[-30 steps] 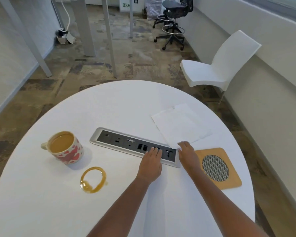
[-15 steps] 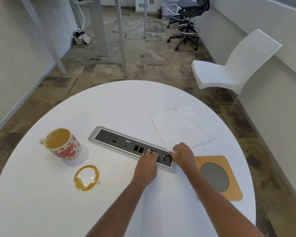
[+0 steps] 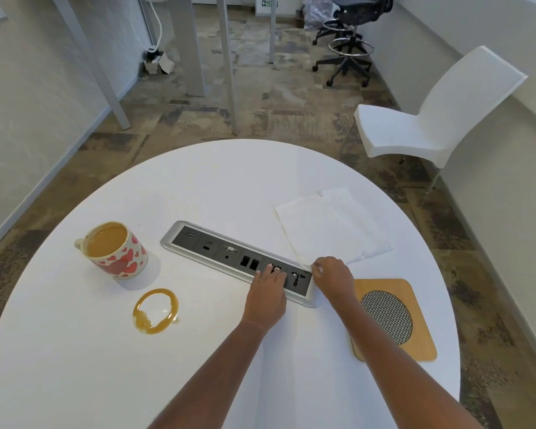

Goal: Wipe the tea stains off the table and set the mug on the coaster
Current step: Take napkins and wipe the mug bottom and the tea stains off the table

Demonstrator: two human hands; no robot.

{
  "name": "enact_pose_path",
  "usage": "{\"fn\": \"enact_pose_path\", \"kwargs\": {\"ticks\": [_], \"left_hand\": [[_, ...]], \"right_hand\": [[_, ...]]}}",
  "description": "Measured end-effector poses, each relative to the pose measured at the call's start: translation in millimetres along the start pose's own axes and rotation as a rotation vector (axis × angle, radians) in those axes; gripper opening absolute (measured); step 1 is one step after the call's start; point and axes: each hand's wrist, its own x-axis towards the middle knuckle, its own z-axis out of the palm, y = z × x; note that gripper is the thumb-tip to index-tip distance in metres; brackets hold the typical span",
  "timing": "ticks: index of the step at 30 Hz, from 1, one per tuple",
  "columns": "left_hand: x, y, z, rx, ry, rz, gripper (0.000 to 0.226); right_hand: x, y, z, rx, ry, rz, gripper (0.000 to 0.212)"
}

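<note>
A white mug (image 3: 115, 251) with red hearts, full of tea, stands at the left of the round white table (image 3: 223, 181). A brown ring-shaped tea stain (image 3: 155, 310) lies just in front of it. A white paper napkin (image 3: 331, 226) lies flat at the right. My right hand (image 3: 333, 275) pinches the napkin's near corner with curled fingers. My left hand (image 3: 268, 291) rests flat with its fingertips on the socket panel. A wooden coaster (image 3: 393, 317) with a round mesh centre lies at the right, partly under my right forearm.
A silver and black socket panel (image 3: 229, 252) is set into the middle of the table. A white chair (image 3: 430, 119) stands beyond the table at the right. Metal table legs and a black stool stand further back on the floor.
My right hand has curled its fingers and closed on the napkin's near corner. My left hand has stayed on the socket panel. The camera has shifted slightly.
</note>
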Motion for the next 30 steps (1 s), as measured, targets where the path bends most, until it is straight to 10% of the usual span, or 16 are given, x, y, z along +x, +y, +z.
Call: {"fn": "enact_pose_path", "kwargs": {"ticks": [10, 21, 26, 30], "left_hand": [[1, 6, -11, -0.047, -0.013, -0.028, 0.037], [3, 39, -40, -0.968, -0.038, 0.001, 0.101], [-5, 49, -49, -1.007, 0.142, -0.134, 0.032], [-19, 36, -57, -0.978, 0.396, -0.208, 0.037]], "right_hand": [[3, 0, -21, 0.284, 0.265, -0.023, 0.024], [-31, -75, -91, 0.587, 0.441, -0.323, 0.016], [-66, -114, -80, 0.831, 0.286, -0.29, 0.015], [-77, -127, -71, 0.893, 0.105, -0.292, 0.017]]}}
